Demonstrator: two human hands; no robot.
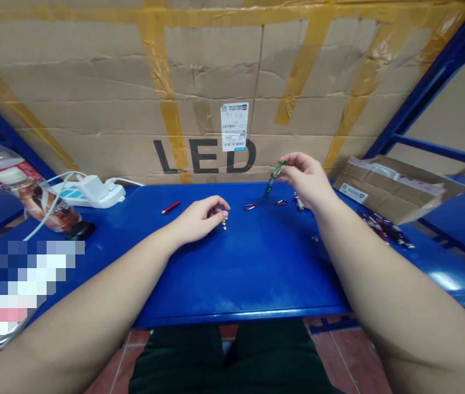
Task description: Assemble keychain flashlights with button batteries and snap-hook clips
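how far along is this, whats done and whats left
Already done, it seems: the dark cylinders in a bunch at far right. In hand: the right hand holds a green carabiner with a dark cylinder. Left: two red carabiners lying loose, near the left hand.

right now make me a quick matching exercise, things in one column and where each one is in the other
things
1 green carabiner
2 small red cylinder
3 white power strip
4 small silver metal pieces

places
a just under the fingertips of the left hand
b gripped in the right hand
c at the far edge of the blue table
d lying on the blue table, to the left of the left hand

pairs
1b, 2d, 3c, 4a
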